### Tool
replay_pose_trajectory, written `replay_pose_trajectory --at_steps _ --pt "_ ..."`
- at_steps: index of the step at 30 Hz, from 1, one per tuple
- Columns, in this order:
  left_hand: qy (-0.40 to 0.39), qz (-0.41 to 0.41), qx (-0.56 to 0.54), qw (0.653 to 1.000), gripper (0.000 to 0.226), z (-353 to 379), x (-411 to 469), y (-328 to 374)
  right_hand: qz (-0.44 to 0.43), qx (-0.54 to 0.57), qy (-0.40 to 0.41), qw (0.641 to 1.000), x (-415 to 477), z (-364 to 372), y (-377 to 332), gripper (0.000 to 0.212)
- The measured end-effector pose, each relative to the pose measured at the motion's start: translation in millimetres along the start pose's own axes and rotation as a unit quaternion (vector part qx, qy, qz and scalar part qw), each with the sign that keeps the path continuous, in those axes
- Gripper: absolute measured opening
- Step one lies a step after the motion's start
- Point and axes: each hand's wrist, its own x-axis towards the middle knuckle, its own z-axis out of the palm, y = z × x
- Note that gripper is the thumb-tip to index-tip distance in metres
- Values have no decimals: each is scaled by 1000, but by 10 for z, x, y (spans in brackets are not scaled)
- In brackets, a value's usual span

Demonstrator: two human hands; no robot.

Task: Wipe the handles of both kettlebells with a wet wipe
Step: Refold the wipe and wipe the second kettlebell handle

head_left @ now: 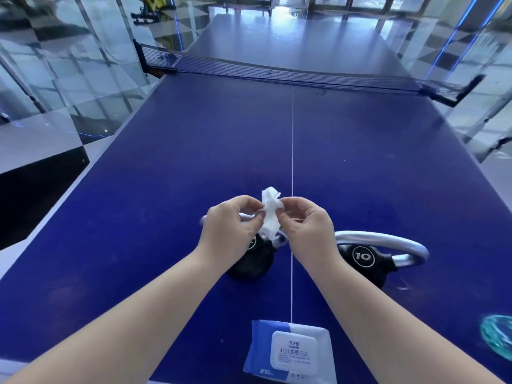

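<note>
Together both hands [270,225] pinch a crumpled wet wipe [270,214].

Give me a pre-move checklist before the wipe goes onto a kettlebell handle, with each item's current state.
1. Wipe in hand: ok, pinched between left hand and right hand.
2. Wipe unfolded: not ok, bunched.
3. Right kettlebell handle clear: ok.
4. Left kettlebell handle clear: cannot tell, mostly behind the hands.
5. Wipe pack lid shut: ok.
6. Wipe wet: cannot tell.
</note>
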Motion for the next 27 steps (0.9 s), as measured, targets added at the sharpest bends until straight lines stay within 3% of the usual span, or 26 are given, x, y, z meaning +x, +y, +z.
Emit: replay_pose_trajectory --at_steps 2,7,11,15,27 --pt "-3 5 -46 999 7 103 -37 161 -16 2 10 1000 -45 -196 -46 6" --pt "-56 18 -95 994 12 559 -112 513 -45 -44 27 998 -184 -833 21 33" --pt "-91 38 -73 992 20 956 -186 730 -45 -107 49 992 -268 -1329 99 21" --pt "-112 64 -48 990 26 1310 -224 893 -45 -183 59 980 -306 -1720 198 25" --pt "-64 152 187 968 28 1932 -159 1010 -62 -323 27 944 -152 -2148 465 30"
